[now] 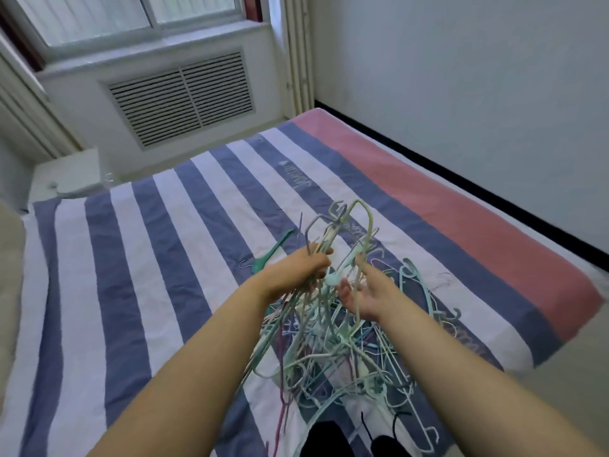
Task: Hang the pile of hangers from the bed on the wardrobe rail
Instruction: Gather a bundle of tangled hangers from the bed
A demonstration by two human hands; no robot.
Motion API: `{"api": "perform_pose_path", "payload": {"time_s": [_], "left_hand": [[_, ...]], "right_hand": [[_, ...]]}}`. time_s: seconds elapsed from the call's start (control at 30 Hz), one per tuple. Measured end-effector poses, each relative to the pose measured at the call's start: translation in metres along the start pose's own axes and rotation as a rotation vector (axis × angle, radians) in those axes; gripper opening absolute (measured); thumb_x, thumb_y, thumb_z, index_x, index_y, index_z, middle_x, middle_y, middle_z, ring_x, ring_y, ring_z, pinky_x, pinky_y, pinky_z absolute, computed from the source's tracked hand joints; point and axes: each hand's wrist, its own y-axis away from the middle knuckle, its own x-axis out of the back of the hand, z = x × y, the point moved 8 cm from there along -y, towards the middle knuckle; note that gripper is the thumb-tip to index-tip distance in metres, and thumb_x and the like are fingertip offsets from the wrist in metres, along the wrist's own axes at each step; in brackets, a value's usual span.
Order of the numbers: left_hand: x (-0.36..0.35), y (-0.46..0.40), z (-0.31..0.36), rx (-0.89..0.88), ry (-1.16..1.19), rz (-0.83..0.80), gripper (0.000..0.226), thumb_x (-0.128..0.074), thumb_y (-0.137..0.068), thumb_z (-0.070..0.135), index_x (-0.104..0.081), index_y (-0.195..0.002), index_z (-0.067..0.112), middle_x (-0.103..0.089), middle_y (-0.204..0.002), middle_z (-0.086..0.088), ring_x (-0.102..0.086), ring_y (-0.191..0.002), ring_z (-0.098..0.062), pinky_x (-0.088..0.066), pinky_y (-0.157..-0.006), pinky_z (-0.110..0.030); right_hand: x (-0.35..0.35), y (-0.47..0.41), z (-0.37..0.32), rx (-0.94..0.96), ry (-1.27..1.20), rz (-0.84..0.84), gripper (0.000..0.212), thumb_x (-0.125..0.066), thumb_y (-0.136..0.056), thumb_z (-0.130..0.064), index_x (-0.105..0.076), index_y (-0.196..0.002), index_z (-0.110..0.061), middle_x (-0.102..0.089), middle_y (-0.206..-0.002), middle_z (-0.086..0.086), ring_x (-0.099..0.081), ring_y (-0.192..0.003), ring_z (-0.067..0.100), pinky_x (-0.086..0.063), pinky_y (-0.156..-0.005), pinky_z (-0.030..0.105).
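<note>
Two bare hands lift a tangle of hangers off a striped bed.

On the left, a lone green hanger [271, 253] lies flat on the bed [138, 258], just beside the left hand [298, 270]. That hand's fingers are clamped on a bunch of thin pastel hangers [333, 311], the hooks sticking up above the fist and the bodies trailing down into the tangle that rests on the blue-and-white sheet near the bed's close edge. To the right, the right hand [369, 295] is palm-up with its fingers apart, touching the bunch but not gripping it. More hangers spread on the sheet beyond it, toward the pink stripe.
</note>
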Motion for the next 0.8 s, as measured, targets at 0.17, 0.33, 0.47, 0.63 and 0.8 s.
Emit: {"api": "perform_pose_path", "payload": {"time_s": [0.17,0.33,0.47,0.63,0.8], "left_hand": [[-0.006,0.019,-0.009,-0.068,-0.071,0.089,0.025,-0.053,-0.097,0.016,-0.055,-0.122,0.014,-0.046,-0.065,-0.001,-0.039,-0.051,-0.012,-0.033,-0.05,-0.023],[-0.011,0.045,-0.021,-0.078,-0.139,-0.029,0.025,-0.051,-0.1,0.019,-0.053,-0.125,0.016,-0.062,-0.068,-0.004,-0.053,-0.064,-0.022,-0.043,-0.061,-0.032],[0.011,0.06,-0.038,-0.076,-0.143,0.057,0.018,-0.054,-0.099,0.019,-0.06,-0.115,0.02,-0.065,-0.075,-0.007,-0.06,-0.066,-0.022,-0.051,-0.063,-0.032],[0.057,0.079,-0.078,-0.021,0.085,0.571,0.032,-0.063,-0.094,0.027,-0.054,-0.068,0.01,-0.053,-0.052,-0.009,-0.048,-0.04,-0.015,-0.041,-0.046,-0.024],[0.057,0.09,-0.054,-0.141,0.047,0.619,0.029,-0.064,-0.089,0.031,-0.053,-0.067,0.016,-0.045,-0.05,-0.004,-0.042,-0.046,-0.021,-0.037,-0.057,-0.031]], "right_hand": [[0.019,-0.001,0.018,-0.046,-0.079,-0.063,0.035,-0.058,-0.091,-0.041,-0.05,-0.082,-0.008,-0.05,-0.058,0.001,-0.045,-0.039,0.012,-0.038,-0.042,0.016],[0.034,0.011,0.03,0.03,0.119,-0.031,0.039,-0.051,-0.093,-0.05,-0.053,-0.1,-0.012,-0.056,-0.087,0.006,-0.055,-0.073,0.019,-0.049,-0.063,0.029],[0.045,0.021,0.037,0.117,0.114,-0.024,0.062,-0.035,-0.093,-0.063,-0.039,-0.127,-0.012,-0.055,-0.12,0.015,-0.058,-0.103,0.029,-0.05,-0.081,0.04],[0.077,0.039,0.042,0.173,0.066,0.046,0.05,-0.034,-0.097,-0.055,-0.045,-0.116,-0.011,-0.058,-0.102,0.011,-0.059,-0.087,0.026,-0.047,-0.068,0.036],[0.104,0.057,0.061,0.171,0.258,0.088,0.035,-0.047,-0.094,-0.051,-0.051,-0.092,-0.016,-0.058,-0.087,0.007,-0.058,-0.071,0.021,-0.044,-0.057,0.026]]}}
